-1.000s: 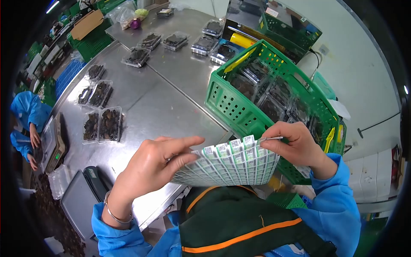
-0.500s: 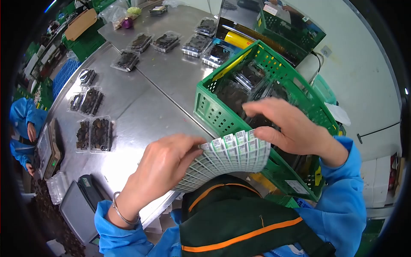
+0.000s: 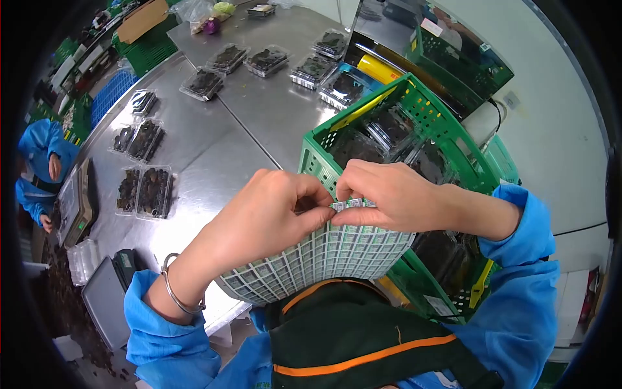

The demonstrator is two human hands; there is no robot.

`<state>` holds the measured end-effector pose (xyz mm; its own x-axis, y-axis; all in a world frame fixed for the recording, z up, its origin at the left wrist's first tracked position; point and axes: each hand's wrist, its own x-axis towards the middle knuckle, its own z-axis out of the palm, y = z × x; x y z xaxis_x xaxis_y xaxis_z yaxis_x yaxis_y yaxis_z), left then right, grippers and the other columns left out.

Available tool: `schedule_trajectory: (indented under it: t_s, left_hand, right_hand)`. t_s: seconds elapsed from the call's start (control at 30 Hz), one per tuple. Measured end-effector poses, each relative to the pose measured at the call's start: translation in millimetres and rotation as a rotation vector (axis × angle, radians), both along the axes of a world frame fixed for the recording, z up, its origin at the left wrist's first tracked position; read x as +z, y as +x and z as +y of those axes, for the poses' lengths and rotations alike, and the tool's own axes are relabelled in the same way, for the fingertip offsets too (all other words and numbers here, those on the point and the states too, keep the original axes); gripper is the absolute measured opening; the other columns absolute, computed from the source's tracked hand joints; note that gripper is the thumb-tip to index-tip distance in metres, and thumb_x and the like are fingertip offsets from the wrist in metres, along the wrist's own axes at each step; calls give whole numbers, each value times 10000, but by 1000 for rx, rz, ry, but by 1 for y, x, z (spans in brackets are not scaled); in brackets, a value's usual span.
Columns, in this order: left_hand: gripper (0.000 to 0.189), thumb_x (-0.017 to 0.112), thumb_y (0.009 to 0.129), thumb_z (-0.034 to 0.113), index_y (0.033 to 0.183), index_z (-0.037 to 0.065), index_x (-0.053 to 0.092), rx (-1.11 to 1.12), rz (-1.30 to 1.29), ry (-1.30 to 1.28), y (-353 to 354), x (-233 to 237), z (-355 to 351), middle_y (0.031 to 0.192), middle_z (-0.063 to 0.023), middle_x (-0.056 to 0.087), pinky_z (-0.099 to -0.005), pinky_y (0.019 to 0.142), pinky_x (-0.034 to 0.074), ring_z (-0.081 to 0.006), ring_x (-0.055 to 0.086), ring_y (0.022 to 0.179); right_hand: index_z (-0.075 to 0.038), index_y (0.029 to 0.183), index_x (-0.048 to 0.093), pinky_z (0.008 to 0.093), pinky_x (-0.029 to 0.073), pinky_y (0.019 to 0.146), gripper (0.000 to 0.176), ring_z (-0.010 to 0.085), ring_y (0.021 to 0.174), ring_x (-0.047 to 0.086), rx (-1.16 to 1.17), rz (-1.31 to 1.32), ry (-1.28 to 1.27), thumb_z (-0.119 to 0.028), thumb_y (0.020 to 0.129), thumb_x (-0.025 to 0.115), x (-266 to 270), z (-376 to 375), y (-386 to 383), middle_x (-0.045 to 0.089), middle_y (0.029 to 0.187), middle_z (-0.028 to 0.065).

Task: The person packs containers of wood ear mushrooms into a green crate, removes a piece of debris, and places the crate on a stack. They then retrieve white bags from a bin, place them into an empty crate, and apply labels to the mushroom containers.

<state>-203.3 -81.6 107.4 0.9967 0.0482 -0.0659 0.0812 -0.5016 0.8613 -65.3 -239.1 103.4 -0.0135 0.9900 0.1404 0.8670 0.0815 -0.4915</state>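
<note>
Head view: both my hands meet at the top edge of a sheet (image 3: 324,259) of small printed labels, held up in front of my apron (image 3: 363,337). My left hand (image 3: 272,217) is curled, fingers pressed together, with the sheet draped over its palm and hanging down beneath it. That bend seems to be what makes the top row stand up where my fingertips can get at it. My right hand (image 3: 389,198) comes in from the other side, thumb and forefinger pinched tight on that top row, touching my left fingertips. Whether a single label has lifted off the backing I cannot tell; my fingers cover the spot.

Just beyond my knuckles stands a green crate (image 3: 322,162), tilted toward me, so the clear packs (image 3: 389,129) of dark produce inside face my hands. It sits close, likely to keep the reach from sheet to packs short. Left of my left wrist, with its bracelet (image 3: 175,292), the steel table (image 3: 214,149) carries more packs (image 3: 146,191) laid flat in loose rows, well apart from my grip. Far off on that side another person (image 3: 39,149) in blue works at the table's edge.
</note>
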Motion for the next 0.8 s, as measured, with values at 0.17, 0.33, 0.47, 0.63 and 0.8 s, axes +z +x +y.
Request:
schedule_trajectory:
  t_s: [0.17,0.33,0.47,0.63,0.8]
  left_hand:
    - [145,629,760,99,846,-17,640,-33,57,45,10,10,-1,698,-83,642,-246,568,472,-100,579,601]
    - [165,629,760,104,874,-14,648,-143,103,27,21,11,5,713,-66,646,-234,590,471,-91,575,631]
    - [188,618,742,124,871,-8,654,-197,269,-100,35,0,15,713,-89,644,-257,596,468,-113,579,629]
    - [206,614,731,139,852,-24,652,-66,269,149,28,-5,37,706,-123,638,-275,576,459,-116,567,604]
    - [135,624,744,57,836,-38,649,326,309,51,-53,-2,49,693,-91,646,-217,576,453,-94,589,635]
  right_hand:
    - [-46,846,484,378,445,553,283,291,669,554,4,-13,-82,-315,832,570,7,-6,4,526,792,96]
    - [-49,830,488,354,445,501,252,280,653,555,10,41,17,-290,839,562,-2,-15,7,513,755,92]
    - [-48,834,515,296,420,418,196,237,644,562,123,-244,264,-237,829,562,-18,-22,8,498,732,75]
    - [-74,846,580,252,447,513,90,145,604,538,-41,-222,192,-160,819,572,7,-38,30,521,738,44]
    - [-16,812,615,244,432,574,259,84,637,536,-712,598,-42,-274,811,624,-58,-46,151,595,702,25]
